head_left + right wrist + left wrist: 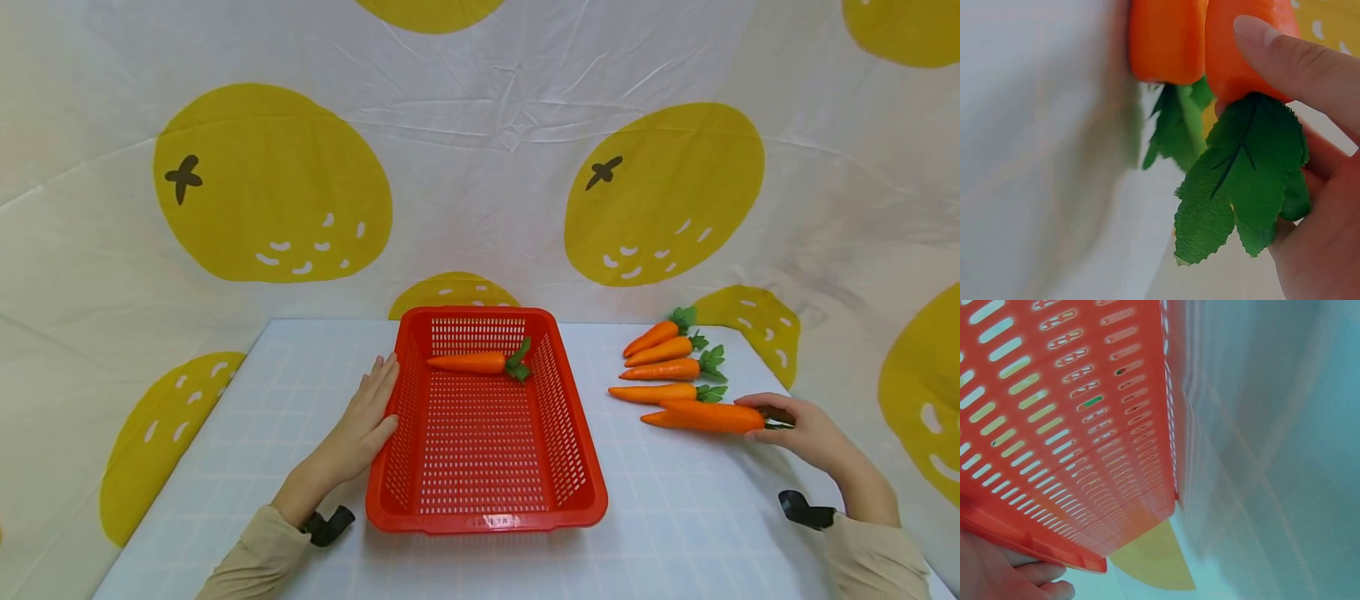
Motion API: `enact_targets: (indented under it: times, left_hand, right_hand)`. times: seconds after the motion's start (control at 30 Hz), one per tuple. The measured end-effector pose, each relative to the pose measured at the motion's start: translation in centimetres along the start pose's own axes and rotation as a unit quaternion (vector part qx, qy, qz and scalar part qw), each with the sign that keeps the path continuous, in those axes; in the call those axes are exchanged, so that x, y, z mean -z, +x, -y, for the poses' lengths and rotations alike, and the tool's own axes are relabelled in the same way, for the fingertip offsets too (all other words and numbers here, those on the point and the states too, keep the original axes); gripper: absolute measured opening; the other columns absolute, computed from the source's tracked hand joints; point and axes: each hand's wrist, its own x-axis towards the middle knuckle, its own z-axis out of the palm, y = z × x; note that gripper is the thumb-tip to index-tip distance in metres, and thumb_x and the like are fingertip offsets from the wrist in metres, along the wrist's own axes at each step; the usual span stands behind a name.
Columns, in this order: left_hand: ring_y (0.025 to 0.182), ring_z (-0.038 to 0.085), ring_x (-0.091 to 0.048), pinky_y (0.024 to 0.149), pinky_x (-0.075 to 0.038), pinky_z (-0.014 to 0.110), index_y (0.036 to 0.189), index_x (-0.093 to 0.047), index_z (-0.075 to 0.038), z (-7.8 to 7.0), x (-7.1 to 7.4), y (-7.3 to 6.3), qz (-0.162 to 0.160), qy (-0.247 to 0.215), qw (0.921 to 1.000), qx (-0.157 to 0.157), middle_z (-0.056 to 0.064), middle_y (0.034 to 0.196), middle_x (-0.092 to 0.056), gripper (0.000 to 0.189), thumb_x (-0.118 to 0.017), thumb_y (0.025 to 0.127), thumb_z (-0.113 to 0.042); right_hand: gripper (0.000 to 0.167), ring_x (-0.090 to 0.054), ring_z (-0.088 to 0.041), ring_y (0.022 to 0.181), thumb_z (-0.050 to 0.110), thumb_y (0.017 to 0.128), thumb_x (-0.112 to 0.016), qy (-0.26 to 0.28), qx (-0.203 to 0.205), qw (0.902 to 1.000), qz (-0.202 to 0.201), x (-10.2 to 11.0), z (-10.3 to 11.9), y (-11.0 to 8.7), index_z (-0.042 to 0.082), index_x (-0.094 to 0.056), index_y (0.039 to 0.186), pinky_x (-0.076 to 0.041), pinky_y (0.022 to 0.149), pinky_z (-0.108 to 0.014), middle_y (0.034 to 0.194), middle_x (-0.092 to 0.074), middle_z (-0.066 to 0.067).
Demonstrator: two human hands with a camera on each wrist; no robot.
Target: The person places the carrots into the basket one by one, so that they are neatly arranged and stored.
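A red perforated plastic basket [487,523] stands in the middle of the table, with one orange carrot [468,362] with green leaves lying at its far end. My left hand [367,417] rests against the basket's left rim, fingers extended along it. At the right, my right hand [798,429] pinches a carrot [716,417] by its thick end, thumb on the near side. The green leaves [1244,175] of that carrot hang toward the palm in the right wrist view. Another carrot [1166,44] lies right beside it, mostly hidden beneath it in the head view.
Several more carrots [660,369] lie in a column at the table's far right, tips pointing left. The table [300,400] has a pale checked cover. A white cloth with large yellow fruit prints [273,183] hangs behind and around it.
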Motion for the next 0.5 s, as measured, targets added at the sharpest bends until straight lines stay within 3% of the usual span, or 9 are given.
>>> enact_targets:
  times: [0.27, 0.5]
  left_hand:
    - [0.151, 0.036, 0.003, 0.117, 0.000, 0.061, 0.156, -0.013, 0.006, -0.1, 0.0, 0.0, 0.002, -0.005, 1.0000, 0.007, 0.019, 0.164, -0.008, 0.070, -0.042, 0.094, -0.008]
    - [0.151, 0.036, 0.003, 0.117, -0.001, 0.062, 0.156, -0.013, 0.005, -0.1, 0.0, 0.0, 0.001, -0.011, 0.9999, 0.009, 0.018, 0.165, -0.008, 0.070, -0.042, 0.094, -0.009]
  right_hand:
    - [0.049, -0.046, 0.019, 0.095, 0.027, 0.089, -0.075, -0.005, -0.002, 1.0000, 0.006, 1.5, 3.2, 1.9, 0.004, -0.060, 0.131, -0.044, 0.077, -0.010, 0.123, -0.063, -0.018]
    - [0.047, -0.048, 0.014, 0.096, 0.022, 0.089, -0.074, -0.006, 0.036, 0.9993, -0.011, 2.4, 6.5, 4.2, 0.003, -0.061, 0.130, -0.042, 0.079, -0.007, 0.119, -0.065, -0.017]
